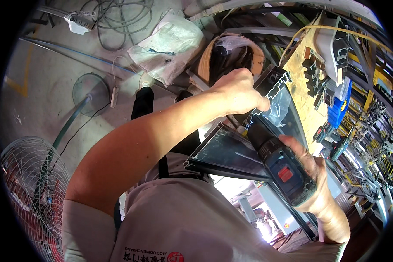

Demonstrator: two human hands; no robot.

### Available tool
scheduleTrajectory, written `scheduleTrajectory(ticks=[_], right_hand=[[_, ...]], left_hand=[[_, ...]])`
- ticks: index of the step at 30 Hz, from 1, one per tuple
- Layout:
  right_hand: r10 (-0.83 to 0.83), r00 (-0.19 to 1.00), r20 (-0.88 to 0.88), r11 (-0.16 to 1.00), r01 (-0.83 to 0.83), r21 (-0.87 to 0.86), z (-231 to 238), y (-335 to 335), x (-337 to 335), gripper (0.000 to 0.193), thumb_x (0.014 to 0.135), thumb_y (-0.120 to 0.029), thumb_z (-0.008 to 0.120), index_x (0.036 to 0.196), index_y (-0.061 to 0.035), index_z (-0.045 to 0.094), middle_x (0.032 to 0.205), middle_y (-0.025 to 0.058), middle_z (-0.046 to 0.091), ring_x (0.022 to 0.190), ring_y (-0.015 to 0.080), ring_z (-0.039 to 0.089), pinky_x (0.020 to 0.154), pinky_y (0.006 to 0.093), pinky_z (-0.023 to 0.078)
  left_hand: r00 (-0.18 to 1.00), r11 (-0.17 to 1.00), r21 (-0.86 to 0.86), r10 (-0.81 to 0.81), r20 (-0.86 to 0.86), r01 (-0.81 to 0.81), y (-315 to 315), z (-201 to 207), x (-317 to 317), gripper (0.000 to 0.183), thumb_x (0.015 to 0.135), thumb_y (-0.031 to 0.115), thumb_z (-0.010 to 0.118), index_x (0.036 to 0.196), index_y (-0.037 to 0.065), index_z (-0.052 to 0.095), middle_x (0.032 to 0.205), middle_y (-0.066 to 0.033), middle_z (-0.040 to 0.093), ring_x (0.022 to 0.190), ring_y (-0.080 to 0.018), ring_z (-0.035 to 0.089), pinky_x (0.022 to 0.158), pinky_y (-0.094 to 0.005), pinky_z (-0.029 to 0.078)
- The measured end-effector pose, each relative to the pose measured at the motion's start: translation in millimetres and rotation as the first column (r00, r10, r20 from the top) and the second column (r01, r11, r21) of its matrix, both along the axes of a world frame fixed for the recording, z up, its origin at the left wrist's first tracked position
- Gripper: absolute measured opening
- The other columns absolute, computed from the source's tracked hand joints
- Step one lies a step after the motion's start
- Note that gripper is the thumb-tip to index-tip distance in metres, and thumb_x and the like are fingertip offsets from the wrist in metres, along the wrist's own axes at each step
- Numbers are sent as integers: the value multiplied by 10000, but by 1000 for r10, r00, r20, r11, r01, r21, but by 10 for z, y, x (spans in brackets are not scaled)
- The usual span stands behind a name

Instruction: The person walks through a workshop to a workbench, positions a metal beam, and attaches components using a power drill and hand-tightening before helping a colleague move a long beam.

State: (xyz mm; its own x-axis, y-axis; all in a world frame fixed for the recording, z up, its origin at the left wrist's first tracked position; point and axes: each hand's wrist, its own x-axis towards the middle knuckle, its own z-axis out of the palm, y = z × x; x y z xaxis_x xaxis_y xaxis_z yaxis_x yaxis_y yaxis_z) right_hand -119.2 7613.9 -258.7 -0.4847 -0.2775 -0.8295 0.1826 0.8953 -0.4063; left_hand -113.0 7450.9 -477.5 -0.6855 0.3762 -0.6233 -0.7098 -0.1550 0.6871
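My left hand (239,92) is closed at the stepped cut end of a dark metal profile (273,83), its fingertips against the edge; the underside of the grip is hidden. In my right hand (312,170) is a dark cordless drill (288,172) with a red patch on its body. The drill's nose points up and left at the profile, just below my left hand; its tip is hard to make out. Clear plastic film (279,109) hangs beside the cut end. Another dark frame piece with a glossy panel (227,150) slants below the drill.
A wooden board (308,74) on the right bears short profile offcuts (312,72) and a blue bin (339,105). Behind stand a cardboard drum (207,59) and a white sack (168,46). A wire-caged fan (35,187) is at left, with hoses and cables on the floor.
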Motion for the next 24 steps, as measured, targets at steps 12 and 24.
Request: scheduleTrajectory(ticks=[12, 24], right_hand=[[-54, 985, 166, 998, 49, 32, 8, -5, -46, 716, 886, -197, 712, 1482, 29, 385, 1253, 141, 650, 1089, 187, 646, 992, 314, 481], [99, 995, -23, 994, -100, -48, -30, -16, -70, 717, 737, -97, 789, 1390, 40, 528, 1228, 201, 685, 1094, 302, 687, 991, 375, 504]], left_hand=[[998, 999, -38, 23, -54, -25, 24, -21, 12, 369, 665, 239, 796, 674, -90, 631, 647, -87, 542, 629, -187, 537, 573, -382, 428], [1000, 999, -31, -28, 2, 28, -73, 106, -21, 375, 672, 253, 801, 666, -78, 625, 652, -109, 551, 630, -200, 546, 574, -384, 429]])
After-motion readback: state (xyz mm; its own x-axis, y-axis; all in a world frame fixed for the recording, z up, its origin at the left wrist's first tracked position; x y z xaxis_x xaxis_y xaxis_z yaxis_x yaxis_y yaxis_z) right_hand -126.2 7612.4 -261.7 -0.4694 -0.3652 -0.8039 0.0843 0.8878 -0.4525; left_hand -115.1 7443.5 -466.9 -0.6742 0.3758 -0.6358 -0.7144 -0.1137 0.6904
